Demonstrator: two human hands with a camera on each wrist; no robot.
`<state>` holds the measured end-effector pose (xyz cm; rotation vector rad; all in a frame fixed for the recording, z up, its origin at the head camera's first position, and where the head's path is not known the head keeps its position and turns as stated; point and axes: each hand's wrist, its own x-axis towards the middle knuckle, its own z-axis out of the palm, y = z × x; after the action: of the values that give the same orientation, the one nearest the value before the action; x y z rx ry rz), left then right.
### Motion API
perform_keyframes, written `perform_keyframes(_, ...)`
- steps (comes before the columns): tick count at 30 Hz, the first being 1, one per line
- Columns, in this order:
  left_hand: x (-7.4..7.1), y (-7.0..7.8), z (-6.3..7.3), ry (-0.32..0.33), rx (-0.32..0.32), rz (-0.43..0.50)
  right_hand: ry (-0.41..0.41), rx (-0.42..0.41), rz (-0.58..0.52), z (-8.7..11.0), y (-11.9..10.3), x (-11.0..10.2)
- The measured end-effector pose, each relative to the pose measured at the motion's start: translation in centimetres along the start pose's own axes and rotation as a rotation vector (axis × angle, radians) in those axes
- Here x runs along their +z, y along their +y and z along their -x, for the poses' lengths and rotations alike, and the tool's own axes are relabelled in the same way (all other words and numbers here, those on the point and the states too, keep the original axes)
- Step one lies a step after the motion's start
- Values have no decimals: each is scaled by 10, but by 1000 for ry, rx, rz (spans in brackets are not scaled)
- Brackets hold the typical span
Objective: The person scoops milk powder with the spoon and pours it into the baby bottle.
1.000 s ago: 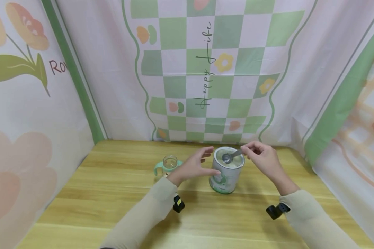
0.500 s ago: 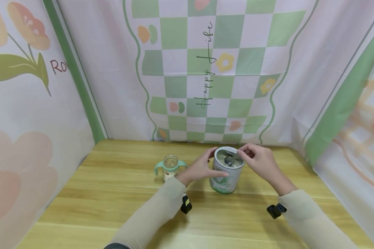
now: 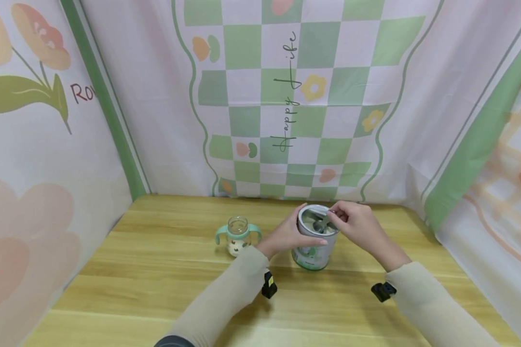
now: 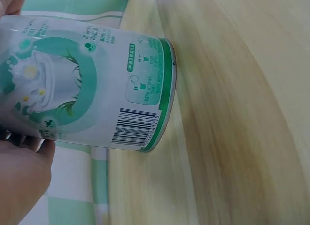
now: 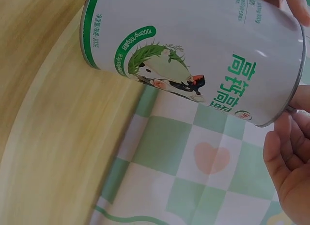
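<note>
A white and green milk powder can [image 3: 312,258] stands upright and uncovered on the table, pale powder inside. My left hand [image 3: 284,237] grips its left side, thumb across the front; the left wrist view shows fingers of that hand [image 4: 24,179] around the printed can [image 4: 63,84]. At the can's right rim, my right hand [image 3: 359,225] pinches the handle of a metal measuring spoon [image 3: 319,226], its bowl down inside the can. In the right wrist view the right hand [image 5: 293,172] is beside the rim of the can [image 5: 193,51]; the spoon is hidden there.
A clear baby bottle [image 3: 238,237] with mint green handles and no cap stands to the left, close behind my left wrist. The wooden table [image 3: 147,270] ends at a checked curtain [image 3: 299,120] at the back. More printed curtains hang on both sides.
My left hand has moved right and closed around the can. My right hand has moved slightly left and lowered the spoon deeper into the can. The bottle has stayed put.
</note>
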<state>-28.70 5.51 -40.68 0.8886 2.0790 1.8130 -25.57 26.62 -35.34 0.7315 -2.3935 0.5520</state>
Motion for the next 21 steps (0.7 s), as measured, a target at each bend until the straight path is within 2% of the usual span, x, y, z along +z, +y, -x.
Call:
perform_keyframes(5, 4, -3, -1, 63, -113, -24, -37, -5, 3, -3, -3, -2)
perform_keyframes(8, 4, -4, -1, 62, -118, -6, -71, -3, 1, -5, -5, -3)
perform_keyframes(10, 4, -5, -1, 54, -106, 9, -101, 5, -4, -7, -6, -3)
perform_keyframes(17, 3, -7, -2, -47, 20, 99, -200, 18, -22, -10, -12, -4)
perform_keyframes(21, 3, -7, -2, -43, 29, 100, -219, -8, -26, -12, -15, -5)
